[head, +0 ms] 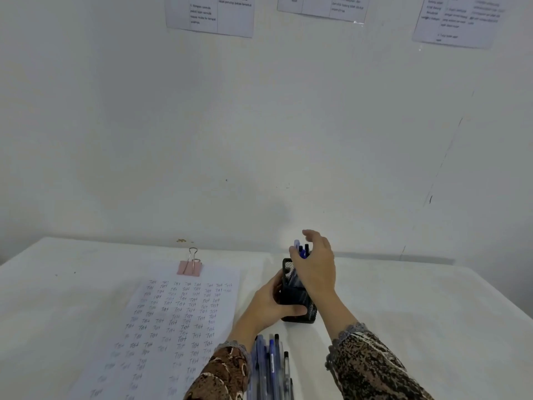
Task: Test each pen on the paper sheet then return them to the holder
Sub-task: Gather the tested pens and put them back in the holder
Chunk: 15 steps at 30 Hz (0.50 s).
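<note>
Underneath, a white table (403, 313) is seen, set against a plain white wall (259, 125) on which printed sheets (209, 15) are taped, their tops cut off. The paper sheet (173, 327), covered in scribbled words and clipped at its far edge by a pink binder clip (189, 267), lies at the left. Just right of it the black mesh holder (310, 311) is gripped by the left hand (268, 304), thumb across its front. The right hand (315, 269) is cupped over the pens (301, 251) standing in it; whether any is grasped cannot be told. Loose pens (269, 362) lie blurred between the patterned sleeves (369, 368), cut off below.
</note>
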Tool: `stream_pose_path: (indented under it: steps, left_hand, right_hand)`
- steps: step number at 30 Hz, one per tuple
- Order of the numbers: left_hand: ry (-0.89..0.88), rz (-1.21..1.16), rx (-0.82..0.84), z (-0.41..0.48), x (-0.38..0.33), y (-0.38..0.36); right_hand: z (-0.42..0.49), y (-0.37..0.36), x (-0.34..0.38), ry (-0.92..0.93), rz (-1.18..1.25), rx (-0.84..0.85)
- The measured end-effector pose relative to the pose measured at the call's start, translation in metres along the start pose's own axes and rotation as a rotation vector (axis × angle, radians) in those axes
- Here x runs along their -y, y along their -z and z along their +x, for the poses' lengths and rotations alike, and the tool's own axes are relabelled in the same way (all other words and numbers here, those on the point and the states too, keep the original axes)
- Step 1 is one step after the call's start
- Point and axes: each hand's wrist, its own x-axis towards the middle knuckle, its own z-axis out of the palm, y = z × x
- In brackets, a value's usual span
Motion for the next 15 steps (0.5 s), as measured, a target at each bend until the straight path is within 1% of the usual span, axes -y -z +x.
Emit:
stream_pose_path:
  steps: [3,6,7,9,10,11,12,14,15]
  left_hand:
    - [-0.006,-0.004,0.003,-0.001,-0.001,0.000]
    - [0.007,0.003,0.011,0.000,-0.003,0.001]
    - [0.009,0.009,0.014,0.000,-0.002,0.001]
    - [0.012,0.016,0.017,-0.001,-0.003,0.001]
    - [0.013,0.016,0.019,-0.001,-0.003,0.001]
    - [0.015,0.016,0.021,-0.002,-0.004,0.001]
    - [0.019,0.017,0.021,-0.001,-0.005,0.001]
    - [0.022,0.017,0.030,-0.001,-0.005,0.001]
    - [0.023,0.016,0.039,-0.002,-0.006,0.002]
  right_hand:
    - [-0.001,0.002,0.006,-0.011,-0.038,0.071]
    - [-0.002,0.009,0.013,-0.062,-0.093,0.114]
    - [-0.003,0.012,0.017,-0.069,-0.098,0.088]
    - [-0.012,0.022,0.028,-0.033,-0.069,-0.029]
    - [-0.019,0.031,0.034,-0.018,-0.037,-0.060]
    - [-0.030,0.040,0.039,-0.028,0.001,-0.043]
    - [-0.042,0.049,0.043,-0.055,0.022,0.019]
    - [-0.076,0.064,0.042,-0.111,-0.078,0.154]
    - [-0.094,0.068,0.038,-0.109,-0.169,0.178]
